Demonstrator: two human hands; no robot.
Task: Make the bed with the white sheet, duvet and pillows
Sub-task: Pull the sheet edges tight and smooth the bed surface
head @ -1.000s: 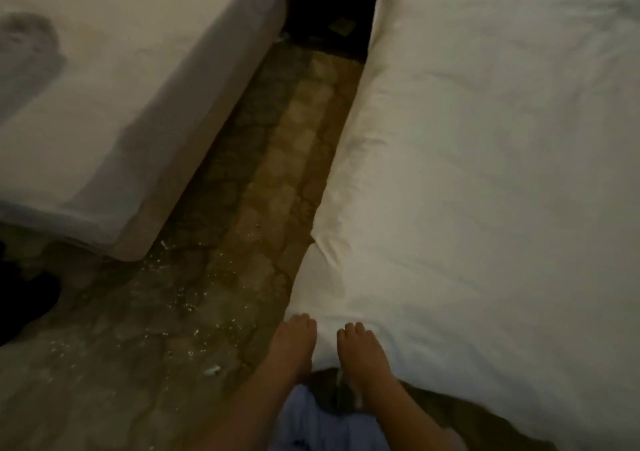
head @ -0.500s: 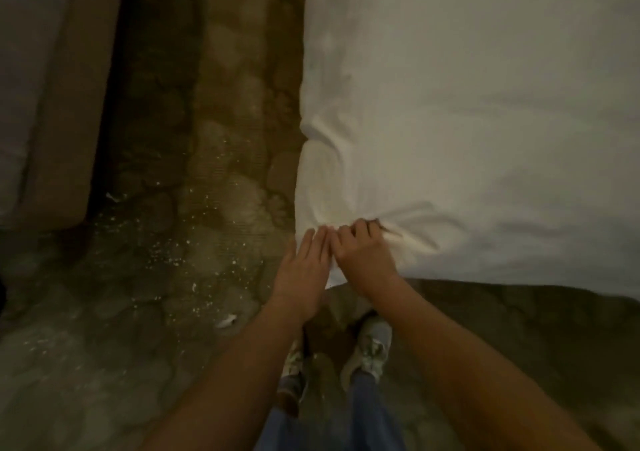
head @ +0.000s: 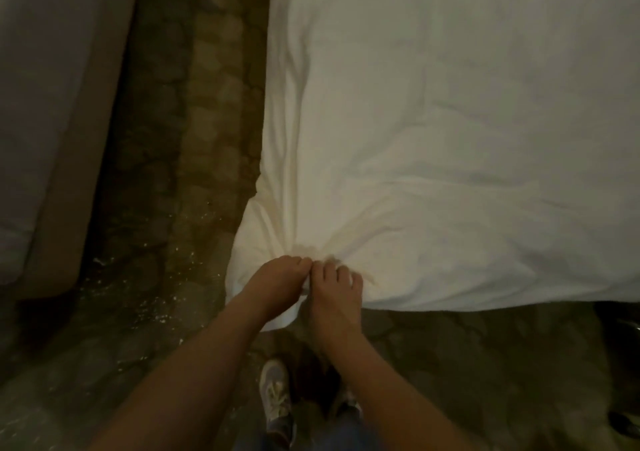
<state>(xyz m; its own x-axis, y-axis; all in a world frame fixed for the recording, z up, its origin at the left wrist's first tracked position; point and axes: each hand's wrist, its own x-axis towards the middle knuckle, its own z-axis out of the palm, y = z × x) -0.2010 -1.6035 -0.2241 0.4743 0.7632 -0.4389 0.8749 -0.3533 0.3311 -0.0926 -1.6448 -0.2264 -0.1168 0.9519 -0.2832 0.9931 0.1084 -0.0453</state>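
Observation:
A white duvet (head: 450, 139) covers the bed on the right and fills most of the head view. Its near left corner is bunched into radiating folds. My left hand (head: 273, 281) and my right hand (head: 337, 289) sit side by side on that corner, fingers curled into the gathered white fabric, and a fold of cloth hangs down between the wrists. No pillows are in view.
A second bed (head: 45, 121) with a grey-white cover and beige base stands at the left. Between the beds runs a strip of patterned carpet (head: 194, 139) strewn with small white flecks. My shoes (head: 277, 395) stand on the carpet at the bed's foot.
The view has tipped down and closer. Both hands have gone from resting on the duvet's corner to gathering it, and the corner is now more bunched and pulled toward me.

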